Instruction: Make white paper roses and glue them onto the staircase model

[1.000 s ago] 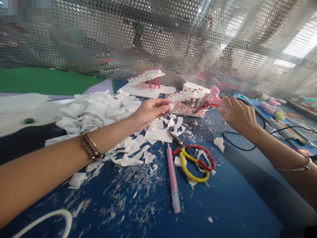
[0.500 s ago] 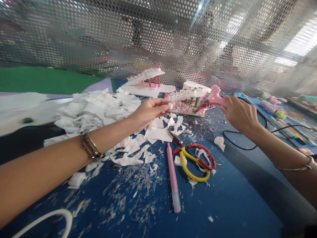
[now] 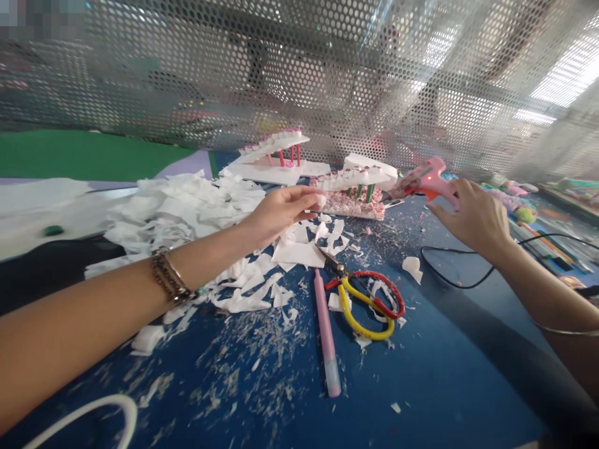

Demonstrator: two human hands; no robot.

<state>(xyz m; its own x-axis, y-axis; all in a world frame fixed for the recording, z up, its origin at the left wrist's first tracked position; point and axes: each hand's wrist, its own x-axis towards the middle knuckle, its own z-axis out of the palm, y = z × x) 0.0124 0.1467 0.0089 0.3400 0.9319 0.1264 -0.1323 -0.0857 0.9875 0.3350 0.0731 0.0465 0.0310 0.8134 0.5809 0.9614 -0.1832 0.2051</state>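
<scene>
My left hand (image 3: 287, 209) is closed in a pinch on a small crumpled white paper piece (image 3: 321, 200), just left of a small model. That model (image 3: 350, 202) has a pink-speckled base, green posts and a sloping stepped white top. On the right, my right hand (image 3: 482, 215) grips the handle of a pink glue gun (image 3: 433, 179) with a small red light glowing on its side. Its nozzle points left, a short way from the model. Below the left hand lie white paper scraps (image 3: 299, 252) and scissors (image 3: 369, 305) with red and yellow handles.
A pink pen-like tube (image 3: 326, 337) lies beside the scissors on the blue table (image 3: 449, 386). Shredded white paper (image 3: 182, 202) is heaped at left. Behind stands another stepped model (image 3: 276, 149) before a perforated metal screen (image 3: 299, 75). A black cord (image 3: 449, 282) loops at right.
My right hand has drawn the glue gun to the right, away from the pink-speckled model. The left hand keeps its pinch in nearly the same place.
</scene>
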